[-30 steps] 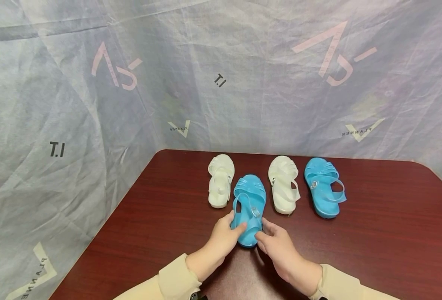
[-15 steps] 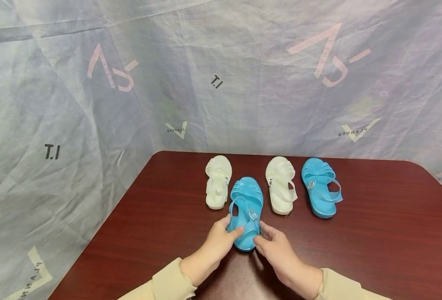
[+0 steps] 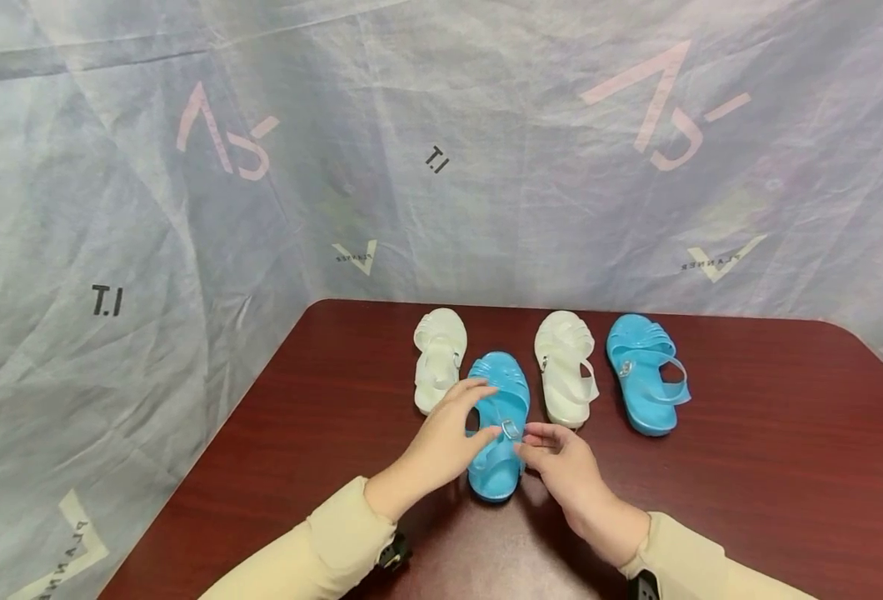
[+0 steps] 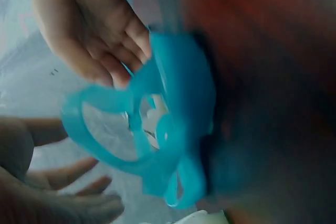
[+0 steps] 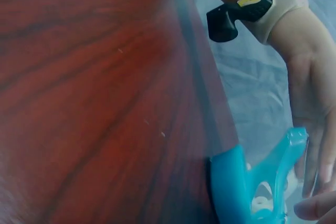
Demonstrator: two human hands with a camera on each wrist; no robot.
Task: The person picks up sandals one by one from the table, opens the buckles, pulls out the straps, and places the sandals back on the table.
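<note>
A blue jelly sandal (image 3: 497,462) lies toe-away near the middle of the dark red table (image 3: 749,467). My left hand (image 3: 486,410) arches over its ankle strap, fingers spread and fairly straight, thumb by the small buckle (image 3: 511,430). My right hand (image 3: 533,442) comes in from the right and pinches the strap at that buckle. The left wrist view shows the blue sandal (image 4: 178,108) blurred, with the right hand's fingertips (image 4: 126,72) on the strap and my left fingers (image 4: 79,203) spread beside it. In the right wrist view the sandal's heel (image 5: 236,192) rests on the table.
Two white sandals (image 3: 439,360) (image 3: 564,367) and a second blue sandal (image 3: 642,375) stand in a row at the table's far edge. A grey printed tarp (image 3: 149,250) hangs behind and to the left. The table's left edge runs diagonally close to my left sleeve (image 3: 321,550).
Both hands have moved from the sandal's heel forward to its strap. The left hand has lifted and spread over the strap; the right fingers have reached the buckle. The sandal stays put.
</note>
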